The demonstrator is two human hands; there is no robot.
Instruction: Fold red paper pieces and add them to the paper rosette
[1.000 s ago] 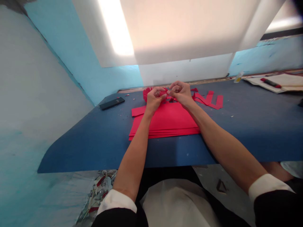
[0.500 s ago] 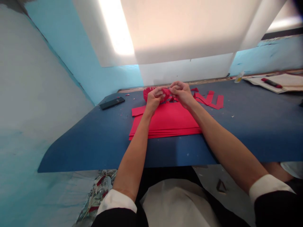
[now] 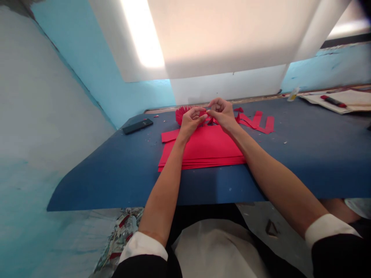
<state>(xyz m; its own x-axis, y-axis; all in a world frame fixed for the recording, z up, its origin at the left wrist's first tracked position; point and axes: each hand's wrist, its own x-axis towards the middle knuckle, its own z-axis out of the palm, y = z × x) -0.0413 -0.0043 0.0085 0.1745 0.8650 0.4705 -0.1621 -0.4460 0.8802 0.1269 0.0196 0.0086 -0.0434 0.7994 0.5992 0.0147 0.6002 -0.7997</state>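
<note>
My left hand [image 3: 193,120] pinches a small folded piece of red paper [image 3: 204,112], mostly covered by the fingers. At the piece's right side, the thumb and fingertips of my right hand [image 3: 222,114] close on its edge. Both hands hover over a stack of red paper sheets [image 3: 213,144]. Just behind my left hand sits a round, spiky red paper form [image 3: 181,114], partly hidden by it. Small folded red triangles [image 3: 238,118] lie beside my right hand.
Red paper strips [image 3: 257,121] lie right of the stack, and another strip [image 3: 169,136] overlaps its left corner. A black phone [image 3: 137,126] rests at the left. Far right are a small bottle [image 3: 293,94] and a red-and-black marker [image 3: 333,101] on papers. A wall borders the blue table [image 3: 116,173].
The red paper piece, more visible before, has turned and is now mostly covered by my fingers. My left fingers have shifted slightly right, closer to the right hand.
</note>
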